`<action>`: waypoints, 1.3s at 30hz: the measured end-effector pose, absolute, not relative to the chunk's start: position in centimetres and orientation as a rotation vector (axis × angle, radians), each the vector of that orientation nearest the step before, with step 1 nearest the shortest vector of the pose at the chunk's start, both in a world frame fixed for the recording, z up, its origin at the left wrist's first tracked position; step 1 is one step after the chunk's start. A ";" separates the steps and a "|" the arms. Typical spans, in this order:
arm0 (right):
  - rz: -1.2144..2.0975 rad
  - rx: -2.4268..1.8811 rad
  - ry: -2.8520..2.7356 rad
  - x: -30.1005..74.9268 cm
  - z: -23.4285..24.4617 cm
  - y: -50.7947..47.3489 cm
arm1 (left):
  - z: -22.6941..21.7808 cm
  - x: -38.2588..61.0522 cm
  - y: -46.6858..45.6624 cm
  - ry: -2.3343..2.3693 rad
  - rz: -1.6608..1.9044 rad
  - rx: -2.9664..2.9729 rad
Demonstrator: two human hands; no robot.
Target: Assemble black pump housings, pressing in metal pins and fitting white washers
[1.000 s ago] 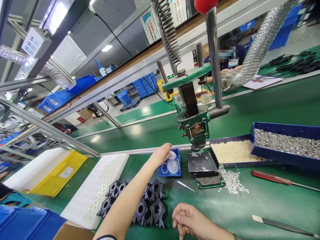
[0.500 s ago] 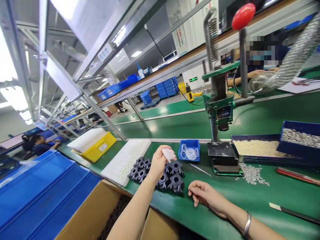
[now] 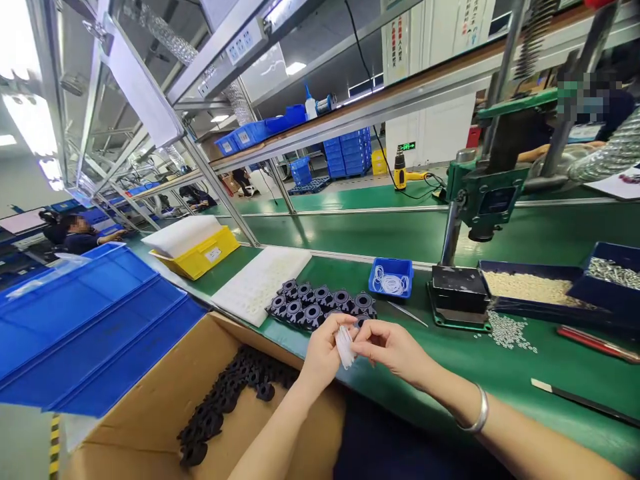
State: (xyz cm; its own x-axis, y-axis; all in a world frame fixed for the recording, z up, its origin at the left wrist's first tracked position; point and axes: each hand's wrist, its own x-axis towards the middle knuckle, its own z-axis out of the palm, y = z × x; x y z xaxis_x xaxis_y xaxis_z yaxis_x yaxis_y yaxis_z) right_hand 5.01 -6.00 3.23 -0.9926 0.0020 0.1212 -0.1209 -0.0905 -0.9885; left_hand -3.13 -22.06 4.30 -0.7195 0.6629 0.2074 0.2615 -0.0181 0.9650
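Green worktop (image 3: 450, 360) — left hand (image 3: 323, 353) and right hand (image 3: 395, 347) pinching white rings (image 3: 345, 347) above its near edge; black parts (image 3: 320, 305) lined up beyond, none ringed yet.

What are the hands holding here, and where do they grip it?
The left hand pinches a small bunch of white rings at its edge; the right hand has its fingertips on the same bunch from the other side.
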 end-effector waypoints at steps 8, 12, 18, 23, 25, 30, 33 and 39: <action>2.387 0.211 -2.144 5.0 4.3 -8.2 | 2.4 -3.1 -26.4 2.361 1.622 1.345; 2.379 0.209 -2.248 4.7 5.0 -7.8 | 2.2 -3.5 -27.8 2.332 1.638 1.469; 2.334 0.292 -2.504 1.0 6.1 -7.3 | 1.7 -5.3 -29.1 1.951 1.972 1.234; 1.974 0.256 -2.660 -6.3 7.5 -7.0 | 0.6 -8.8 -31.7 1.637 2.459 0.450; 1.714 0.324 -2.713 -10.4 7.6 -7.0 | 0.1 -10.5 -33.1 1.685 2.539 0.346; 1.299 0.413 -2.801 -21.6 5.5 -8.6 | -0.7 -13.7 -35.2 1.994 2.462 0.403; 1.235 0.376 -2.817 -26.5 3.4 -10.1 | -0.9 -15.9 -35.4 2.433 2.199 0.566; 1.069 0.322 -2.874 -30.4 0.3 -11.9 | -1.9 -21.8 -34.1 3.012 1.345 1.050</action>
State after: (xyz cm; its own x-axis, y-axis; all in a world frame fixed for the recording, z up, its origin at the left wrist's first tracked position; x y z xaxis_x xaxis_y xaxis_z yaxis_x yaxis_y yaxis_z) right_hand -30.37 -11.94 0.28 -0.9764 -0.1745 0.1269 -0.2150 0.7379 -0.6397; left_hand -21.83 -34.11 -1.89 -0.7701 0.3923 0.5030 0.6364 0.5265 0.5637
